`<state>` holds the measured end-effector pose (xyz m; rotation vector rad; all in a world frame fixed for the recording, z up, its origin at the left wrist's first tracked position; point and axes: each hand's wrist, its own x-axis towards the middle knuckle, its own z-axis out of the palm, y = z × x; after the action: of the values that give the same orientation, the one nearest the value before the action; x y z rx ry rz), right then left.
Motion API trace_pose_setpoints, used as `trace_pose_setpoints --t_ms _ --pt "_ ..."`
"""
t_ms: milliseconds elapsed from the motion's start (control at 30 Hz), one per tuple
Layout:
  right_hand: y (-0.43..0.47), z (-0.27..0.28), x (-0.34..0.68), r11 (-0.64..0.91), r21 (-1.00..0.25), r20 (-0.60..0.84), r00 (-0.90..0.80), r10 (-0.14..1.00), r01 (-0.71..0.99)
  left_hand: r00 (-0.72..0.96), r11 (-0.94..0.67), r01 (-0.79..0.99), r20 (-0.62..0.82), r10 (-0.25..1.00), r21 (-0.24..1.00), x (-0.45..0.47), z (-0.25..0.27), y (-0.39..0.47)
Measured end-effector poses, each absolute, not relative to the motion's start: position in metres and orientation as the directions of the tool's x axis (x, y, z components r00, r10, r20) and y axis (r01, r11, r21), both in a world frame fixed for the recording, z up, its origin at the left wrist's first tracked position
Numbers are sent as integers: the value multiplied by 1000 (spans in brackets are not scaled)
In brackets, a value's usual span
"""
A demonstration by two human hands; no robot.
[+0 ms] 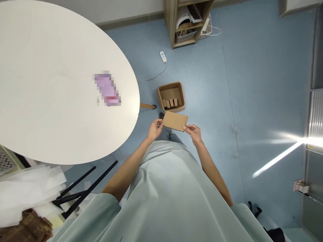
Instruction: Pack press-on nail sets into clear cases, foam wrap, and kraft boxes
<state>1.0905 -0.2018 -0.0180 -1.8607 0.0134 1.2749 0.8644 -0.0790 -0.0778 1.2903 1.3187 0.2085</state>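
A flat brown cardboard box point(175, 121) is held level in front of my body, one end in each hand. My left hand point(154, 129) pinches its left end between thumb and fingers. At the right end, my right hand point(193, 131) grips the corner, thumb on top. Just beyond the flat box, on the floor, stands an open cardboard carton point(171, 88). Several small brown boxes point(171, 103) stand in a row inside it, along the near side.
To the left is a round white table point(63, 111) with a blurred purple item point(108, 89) on it. A power strip point(163, 57) with its cord lies on the blue floor. A wooden shelf point(174, 23) stands ahead. White sheeting point(30, 191) is piled at lower left.
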Motion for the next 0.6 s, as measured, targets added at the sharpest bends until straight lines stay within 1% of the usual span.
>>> trace_pose_setpoints --t_ms 133,300,433,533,600 --pt "-173 -33 1115 -681 -647 -737 510 444 -343 356 372 570 -629 691 732 891 -106 -59" --pt "-134 -51 1147 -784 -603 -728 505 463 -150 305 426 622 -705 641 657 920 -135 -50" --pt "-102 -69 1173 -858 -512 -743 482 463 35 224 559 591 -784 578 581 944 -156 -42" --pt "-79 -96 1190 -883 -443 -767 446 462 153 149 702 499 -848 508 508 963 -176 -34" --pt "-67 -121 1200 -888 -419 -779 428 459 189 97 769 436 -875 475 467 976 -192 -29"
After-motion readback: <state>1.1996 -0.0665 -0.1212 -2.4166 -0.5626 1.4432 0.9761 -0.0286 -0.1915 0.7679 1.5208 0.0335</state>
